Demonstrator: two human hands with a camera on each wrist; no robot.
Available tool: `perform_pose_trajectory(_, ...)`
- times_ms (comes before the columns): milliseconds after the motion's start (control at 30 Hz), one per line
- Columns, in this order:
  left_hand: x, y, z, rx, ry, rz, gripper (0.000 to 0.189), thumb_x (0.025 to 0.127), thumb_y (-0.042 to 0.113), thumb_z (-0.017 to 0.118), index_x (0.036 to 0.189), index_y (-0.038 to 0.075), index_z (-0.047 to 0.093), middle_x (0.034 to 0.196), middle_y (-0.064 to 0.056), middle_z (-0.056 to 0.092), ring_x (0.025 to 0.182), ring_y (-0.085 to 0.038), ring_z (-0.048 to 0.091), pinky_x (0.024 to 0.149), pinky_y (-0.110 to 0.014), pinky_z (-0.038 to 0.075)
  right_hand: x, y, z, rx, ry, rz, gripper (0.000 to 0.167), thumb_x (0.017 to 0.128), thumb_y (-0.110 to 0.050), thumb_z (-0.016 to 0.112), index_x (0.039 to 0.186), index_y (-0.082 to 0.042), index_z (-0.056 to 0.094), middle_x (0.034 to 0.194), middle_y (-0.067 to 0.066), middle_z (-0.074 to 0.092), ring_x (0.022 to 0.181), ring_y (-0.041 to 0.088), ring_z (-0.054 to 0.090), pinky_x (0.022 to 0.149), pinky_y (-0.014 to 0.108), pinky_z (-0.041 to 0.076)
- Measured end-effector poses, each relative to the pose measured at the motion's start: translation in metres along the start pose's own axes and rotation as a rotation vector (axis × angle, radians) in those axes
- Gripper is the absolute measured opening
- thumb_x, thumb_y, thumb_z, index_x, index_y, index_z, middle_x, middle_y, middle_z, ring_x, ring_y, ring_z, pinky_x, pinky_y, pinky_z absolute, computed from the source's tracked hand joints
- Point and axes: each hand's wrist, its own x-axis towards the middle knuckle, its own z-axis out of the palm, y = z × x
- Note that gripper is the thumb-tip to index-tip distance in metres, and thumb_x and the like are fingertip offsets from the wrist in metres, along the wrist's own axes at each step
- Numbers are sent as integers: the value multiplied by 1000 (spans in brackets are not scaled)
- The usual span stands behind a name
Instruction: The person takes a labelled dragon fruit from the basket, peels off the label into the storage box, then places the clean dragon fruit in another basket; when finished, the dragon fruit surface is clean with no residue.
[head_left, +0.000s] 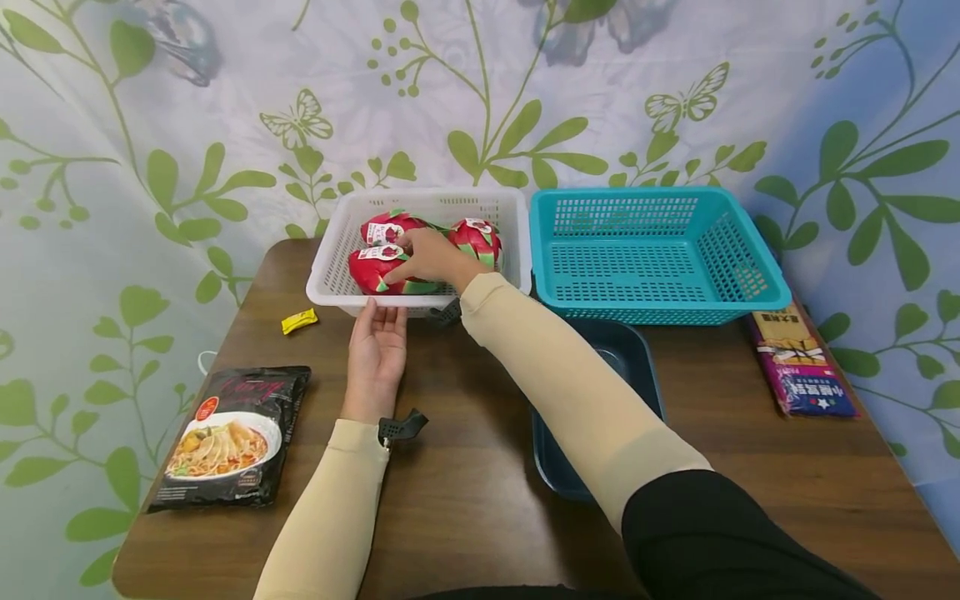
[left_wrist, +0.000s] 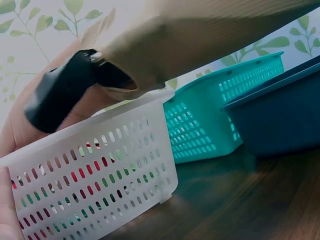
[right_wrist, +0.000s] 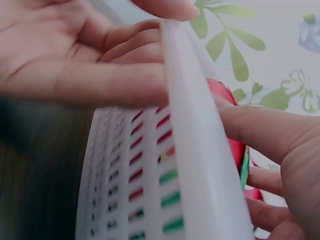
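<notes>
Three red dragon fruits with green tips and white labels lie in a white slotted basket (head_left: pixel 521 242). My right hand (head_left: pixel 435 257) reaches over the front rim and grips the front dragon fruit (head_left: pixel 366 271), thumb and fingers on its sides. Behind it lies a second dragon fruit (head_left: pixel 375 229); the third dragon fruit (head_left: pixel 483 242) sits to the right. My left hand (head_left: pixel 377 354), palm up, holds the basket's front rim. In the right wrist view, its thumb is over the rim (right_wrist: pixel 200 150) and its fingers are outside. The fruit's underside is hidden.
A teal basket (head_left: pixel 660 314) stands right of the white one. Below my right forearm is a dark blue tray (head_left: pixel 551 458), partly covered. A black noodle pack (head_left: pixel 225 442) and small yellow packet (head_left: pixel 299 321) lie left on the wooden table (head_left: pixel 465 517); another food pack (head_left: pixel 802 367) lies right.
</notes>
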Motion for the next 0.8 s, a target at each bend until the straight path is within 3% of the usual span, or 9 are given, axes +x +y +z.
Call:
perform_pose_trajectory(133, 0, 0, 0, 0, -4, -12, 25, 106, 10, 65, 125, 1, 53, 104, -14, 59, 93, -24, 64, 96, -38, 56, 6, 7, 5, 89, -1, 43, 84, 88, -41, 86, 155, -4, 49, 147, 11, 56, 130, 23, 53, 103, 31, 48)
perform_pose_trajectory(300, -1, 0, 0, 1, -1, -20, 29, 106, 10, 65, 130, 2, 51, 107, -14, 58, 96, -24, 64, 98, -38, 55, 9, 13, 9, 94, -56, 75, 92, 87, -34, 88, 162, -13, 39, 155, 8, 47, 136, 22, 45, 108, 35, 45)
perform_pose_trajectory(533, -4, 1, -2, 14, 18, -6, 30, 107, 11, 63, 132, 5, 49, 108, -14, 59, 97, -23, 64, 98, -38, 55, 13, 12, 19, -109, -137, 73, 105, 87, -34, 88, 168, -24, 23, 160, 10, 41, 141, 29, 39, 113, 46, 41)
perform_pose_trajectory(800, -3, 2, -2, 18, 8, -2, 28, 106, 9, 65, 129, 3, 51, 106, -14, 59, 94, -23, 65, 99, -38, 55, 13, 8, 20, -196, -32, 54, 99, 83, -36, 92, 165, -20, 38, 158, 6, 48, 140, 25, 43, 112, 41, 42)
